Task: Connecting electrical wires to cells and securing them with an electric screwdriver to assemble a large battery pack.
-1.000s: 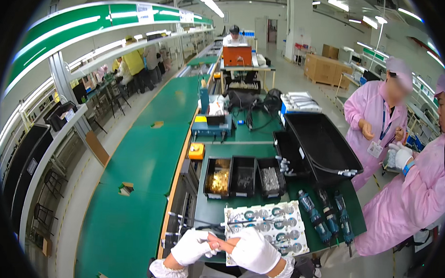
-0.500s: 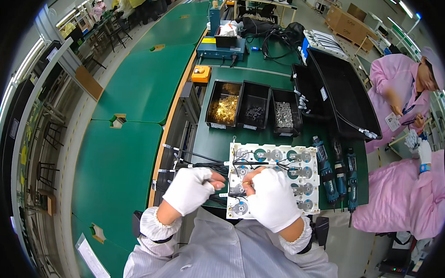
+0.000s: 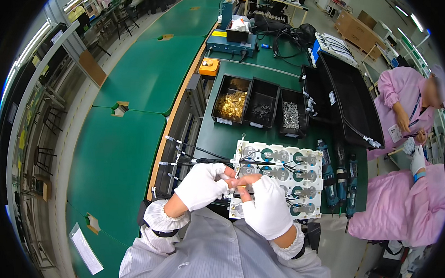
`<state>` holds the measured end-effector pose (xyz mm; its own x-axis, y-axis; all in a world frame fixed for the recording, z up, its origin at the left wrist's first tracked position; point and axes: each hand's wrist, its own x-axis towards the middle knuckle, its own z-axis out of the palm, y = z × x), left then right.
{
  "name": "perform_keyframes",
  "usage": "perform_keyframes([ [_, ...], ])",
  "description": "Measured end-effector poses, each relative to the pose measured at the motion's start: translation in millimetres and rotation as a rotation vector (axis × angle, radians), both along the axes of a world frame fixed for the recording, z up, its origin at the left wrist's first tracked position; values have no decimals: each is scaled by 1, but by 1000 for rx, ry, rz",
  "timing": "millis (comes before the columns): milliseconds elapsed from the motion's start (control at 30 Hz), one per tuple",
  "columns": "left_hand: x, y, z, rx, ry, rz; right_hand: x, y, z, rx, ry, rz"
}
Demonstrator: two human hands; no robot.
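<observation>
My left hand, in a white fingerless glove, is closed in a pinch over the left edge of a white panel. Its fingertips meet those of my right hand, gloved alike and also pinching. A small yellowish bit shows between the fingertips, too small to name. Round clear-and-silver fittings sit in rows on the panel, with thin black wires running among them. Black cables with pale tags reach leftward from the panel, past my left hand. My hands hide the panel's lower left part.
Behind the panel stand black bins of brass-coloured parts, dark parts and silver parts. Teal power screwdrivers lie to the right. A large black tray is beyond them. A person in pink works at right.
Both hands have come together, fingertips now touching, over the panel's left edge. The head view has shifted slightly, so bins and tools appear farther right.
</observation>
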<state>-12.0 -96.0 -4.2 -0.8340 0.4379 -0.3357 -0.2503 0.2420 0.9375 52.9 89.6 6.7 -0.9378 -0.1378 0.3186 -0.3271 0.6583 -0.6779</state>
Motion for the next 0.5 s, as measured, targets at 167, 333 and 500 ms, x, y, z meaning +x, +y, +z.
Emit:
perform_keyframes([
  [167,2,2,-8,-49,127,42,0,4,5,57,77,-139],
  [333,11,1,-17,143,200,157,-3,1,5,-24,101,-41],
  [500,17,-1,-21,230,199,156,-9,-4,8,-7,160,-37],
])
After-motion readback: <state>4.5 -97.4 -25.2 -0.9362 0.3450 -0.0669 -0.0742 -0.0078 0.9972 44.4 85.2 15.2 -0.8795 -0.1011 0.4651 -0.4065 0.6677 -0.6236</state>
